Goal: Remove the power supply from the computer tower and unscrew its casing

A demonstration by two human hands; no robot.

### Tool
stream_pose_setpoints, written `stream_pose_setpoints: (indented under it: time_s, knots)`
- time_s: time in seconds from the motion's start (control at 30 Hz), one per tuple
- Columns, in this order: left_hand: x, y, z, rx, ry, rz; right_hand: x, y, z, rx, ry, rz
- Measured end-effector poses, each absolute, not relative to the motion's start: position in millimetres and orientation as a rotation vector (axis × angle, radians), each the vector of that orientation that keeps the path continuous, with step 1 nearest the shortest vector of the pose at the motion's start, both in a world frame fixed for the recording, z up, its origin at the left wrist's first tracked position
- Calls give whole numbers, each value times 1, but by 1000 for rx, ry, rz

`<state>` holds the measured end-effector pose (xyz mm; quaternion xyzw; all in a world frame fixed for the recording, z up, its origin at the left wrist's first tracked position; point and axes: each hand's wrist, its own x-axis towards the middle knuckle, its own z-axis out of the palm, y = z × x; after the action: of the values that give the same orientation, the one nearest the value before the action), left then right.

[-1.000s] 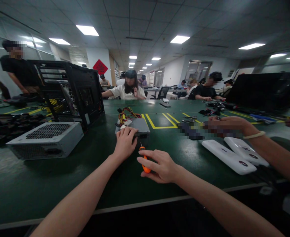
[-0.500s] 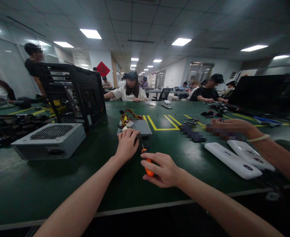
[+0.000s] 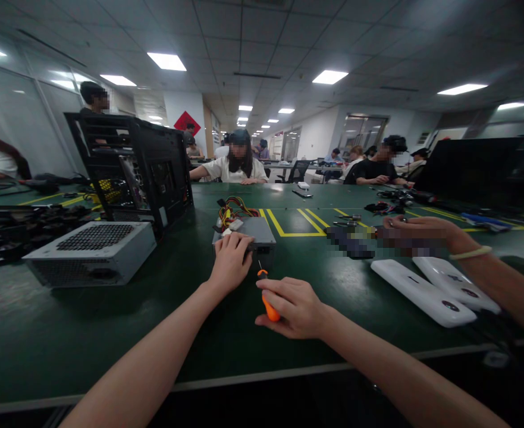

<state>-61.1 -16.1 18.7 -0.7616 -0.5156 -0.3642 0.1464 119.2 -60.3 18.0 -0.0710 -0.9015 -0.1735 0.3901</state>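
Observation:
A small grey computer power supply sits on the green table, with a bundle of coloured cables spilling over its back. My left hand lies over its near left corner, fingers curled around the edge. Just in front of it, my right hand grips an orange-handled screwdriver with thumb and fingers. The thin shaft points away from me, toward the power supply's near face. Whether the tip touches the casing I cannot tell.
To the left stand a second, larger power supply and an open black computer case. Two white devices lie at the right, beside another person's hand. A dark monitor stands behind. A person sits across the table.
My right fingers have shifted slightly around the screwdriver's handle, while my left hand stays on the power supply. A person at the back left has moved to the right behind the case.

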Motion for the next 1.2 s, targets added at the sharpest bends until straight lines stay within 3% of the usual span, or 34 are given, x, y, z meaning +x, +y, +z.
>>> stream_pose_setpoints:
  time_s: [1.2]
  knots:
    - [-61,-17,19,-2179,-1485,-1047,120,-66,25,-222,-2450,-363]
